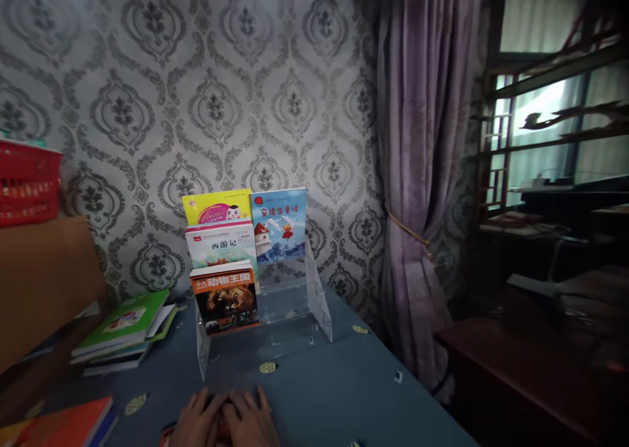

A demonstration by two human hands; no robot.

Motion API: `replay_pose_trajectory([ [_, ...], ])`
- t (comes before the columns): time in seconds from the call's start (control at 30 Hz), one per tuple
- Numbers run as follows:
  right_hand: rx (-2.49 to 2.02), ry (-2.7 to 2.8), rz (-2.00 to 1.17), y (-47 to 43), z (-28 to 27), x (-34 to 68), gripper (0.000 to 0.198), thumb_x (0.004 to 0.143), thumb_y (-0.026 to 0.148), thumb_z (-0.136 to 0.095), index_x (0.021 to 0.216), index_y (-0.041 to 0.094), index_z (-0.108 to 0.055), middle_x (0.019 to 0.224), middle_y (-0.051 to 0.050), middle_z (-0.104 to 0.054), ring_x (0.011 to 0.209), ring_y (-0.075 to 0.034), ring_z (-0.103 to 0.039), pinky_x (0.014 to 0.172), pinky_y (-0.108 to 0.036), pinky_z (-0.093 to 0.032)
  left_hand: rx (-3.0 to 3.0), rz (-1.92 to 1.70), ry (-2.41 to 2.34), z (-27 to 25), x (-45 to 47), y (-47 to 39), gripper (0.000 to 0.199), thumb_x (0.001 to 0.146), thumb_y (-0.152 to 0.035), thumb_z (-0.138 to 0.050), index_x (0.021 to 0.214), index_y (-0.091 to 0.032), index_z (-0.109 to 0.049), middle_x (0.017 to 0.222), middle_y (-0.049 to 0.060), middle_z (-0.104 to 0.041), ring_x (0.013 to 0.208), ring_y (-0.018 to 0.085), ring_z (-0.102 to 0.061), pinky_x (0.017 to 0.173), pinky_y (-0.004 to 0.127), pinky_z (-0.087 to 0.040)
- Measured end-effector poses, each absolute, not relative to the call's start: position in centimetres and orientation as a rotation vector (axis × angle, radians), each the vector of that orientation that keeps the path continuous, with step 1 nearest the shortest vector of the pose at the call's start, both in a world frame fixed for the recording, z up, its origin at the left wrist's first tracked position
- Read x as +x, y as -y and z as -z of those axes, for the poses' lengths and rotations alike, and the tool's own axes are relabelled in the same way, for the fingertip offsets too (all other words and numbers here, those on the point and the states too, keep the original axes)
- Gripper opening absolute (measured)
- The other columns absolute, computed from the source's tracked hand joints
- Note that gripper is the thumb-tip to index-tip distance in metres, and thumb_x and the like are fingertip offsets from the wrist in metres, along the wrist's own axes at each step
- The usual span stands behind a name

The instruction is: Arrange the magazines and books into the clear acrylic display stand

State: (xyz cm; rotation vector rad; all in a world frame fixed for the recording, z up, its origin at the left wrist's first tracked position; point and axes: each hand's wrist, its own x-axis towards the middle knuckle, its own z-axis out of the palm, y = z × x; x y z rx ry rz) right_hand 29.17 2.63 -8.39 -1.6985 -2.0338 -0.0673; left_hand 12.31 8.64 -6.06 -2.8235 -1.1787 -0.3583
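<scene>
My left hand and my right hand lie side by side at the bottom edge, their inner sides touching. Both have fingers pointing forward, somewhat apart, laid over a red and dark object, perhaps a book, that they mostly hide. Ahead of them stands a clear tiered rack. On its left side are a dark animal book with an orange title band, a white and green book behind it, and a yellow book at the back. A blue fairy-tale book occupies the back right.
A blue cloth with small printed patterns covers the table. Left of the rack are stacked books with a green one on top, an orange book, a cardboard box and a red basket. A purple curtain hangs right.
</scene>
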Motion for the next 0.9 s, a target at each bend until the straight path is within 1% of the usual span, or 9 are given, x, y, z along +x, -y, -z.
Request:
replay_pose_trajectory([
  [0.07, -1.708, 2.017, -0.033, -1.4, 6.9, 29.1, 0.038, 0.09, 0.038, -0.062, 0.124, 0.023, -0.067, 0.136, -0.012, -0.066, 0.121, -0.032, -0.064, 0.111, -0.057, -0.044, -2.85, 0.444, 1.154, 5.6, 12.5, -8.2, 0.052, 0.094, -0.016, -0.041, 0.136, -0.036, -0.065, 0.131, 0.007, -0.069, 0.118, 0.026, -0.066, 0.097, 0.037, -0.055],
  [0.13, -1.69, 1.991, -0.139, 0.0, 5.3, 29.0, 0.049, 0.087, 0.043, -0.064, 0.132, 0.022, -0.063, 0.14, -0.013, -0.063, 0.128, -0.033, -0.059, 0.116, -0.058, -0.037, -2.864, 0.476, 1.193, 4.9, 12.8, -7.6, 0.047, 0.096, -0.019, -0.04, 0.132, -0.031, -0.068, 0.125, 0.009, -0.071, 0.113, 0.025, -0.067, 0.097, 0.038, -0.055],
  [0.23, -1.656, 1.946, -0.214, 1.7, 3.3, 28.9, 0.045, 0.091, 0.04, -0.06, 0.133, 0.022, -0.062, 0.139, -0.012, -0.064, 0.13, -0.031, -0.057, 0.119, -0.057, -0.032, -2.872, 0.522, 1.239, 3.9, 13.3, -6.6, 0.045, 0.096, -0.018, -0.04, 0.129, -0.024, -0.07, 0.12, 0.012, -0.07, 0.109, 0.026, -0.067, 0.098, 0.041, -0.054],
  [0.33, -1.663, 1.934, -0.179, 2.3, 2.3, 29.1, 0.039, 0.095, 0.034, -0.055, 0.131, 0.02, -0.062, 0.134, -0.011, -0.066, 0.127, -0.029, -0.057, 0.119, -0.055, -0.031, -2.905, 0.583, 1.229, 3.3, 13.5, -6.0, 0.044, 0.097, -0.017, -0.04, 0.129, -0.024, -0.069, 0.118, 0.011, -0.069, 0.109, 0.025, -0.065, 0.1, 0.043, -0.052],
  [0.43, -1.683, 1.959, -0.112, 2.1, 2.1, 29.4, 0.033, 0.097, 0.029, -0.052, 0.127, 0.019, -0.063, 0.123, -0.01, -0.071, 0.122, -0.028, -0.06, 0.118, -0.053, -0.032, -2.942, 0.623, 1.222, 3.0, 13.5, -5.8, 0.042, 0.098, -0.02, -0.041, 0.131, -0.026, -0.067, 0.118, 0.009, -0.066, 0.107, 0.024, -0.062, 0.098, 0.044, -0.052],
  [0.57, -1.691, 2.022, -0.088, 1.8, 1.6, 29.6, 0.03, 0.097, 0.026, -0.052, 0.124, 0.018, -0.064, 0.117, -0.01, -0.072, 0.116, -0.027, -0.06, 0.114, -0.05, -0.036, -2.94, 0.58, 1.22, 2.1, 13.3, -5.3, 0.04, 0.099, -0.019, -0.04, 0.128, -0.024, -0.067, 0.113, 0.009, -0.064, 0.103, 0.023, -0.057, 0.093, 0.04, -0.051],
  [0.63, -1.69, 2.032, -0.132, 1.5, 1.4, 29.8, 0.029, 0.097, 0.022, -0.05, 0.121, 0.015, -0.065, 0.114, -0.012, -0.072, 0.114, -0.028, -0.06, 0.109, -0.048, -0.041, -2.93, 0.562, 1.179, 1.7, 13.1, -5.1, 0.039, 0.101, -0.022, -0.04, 0.129, -0.024, -0.066, 0.112, 0.009, -0.063, 0.103, 0.023, -0.056, 0.095, 0.04, -0.049],
  [0.77, -1.594, 1.935, -0.302, 0.4, 2.2, 30.9, 0.036, 0.095, 0.012, -0.043, 0.126, 0.014, -0.06, 0.119, -0.012, -0.071, 0.116, -0.024, -0.059, 0.108, -0.043, -0.041, -2.97, 0.575, 1.105, 1.9, 12.6, -5.7, 0.039, 0.104, -0.026, -0.039, 0.135, -0.023, -0.062, 0.12, 0.009, -0.06, 0.109, 0.023, -0.053, 0.098, 0.041, -0.046],
  [0.9, -1.478, 1.876, -0.425, -0.4, 3.3, 31.9, 0.046, 0.093, 0.01, -0.04, 0.137, 0.013, -0.05, 0.12, -0.01, -0.073, 0.123, -0.023, -0.058, 0.112, -0.044, -0.039, -3.0, 0.541, 1.051, 2.4, 12.3, -6.0, 0.038, 0.104, -0.025, -0.041, 0.136, -0.023, -0.062, 0.128, 0.011, -0.058, 0.115, 0.025, -0.052, 0.099, 0.042, -0.045],
])
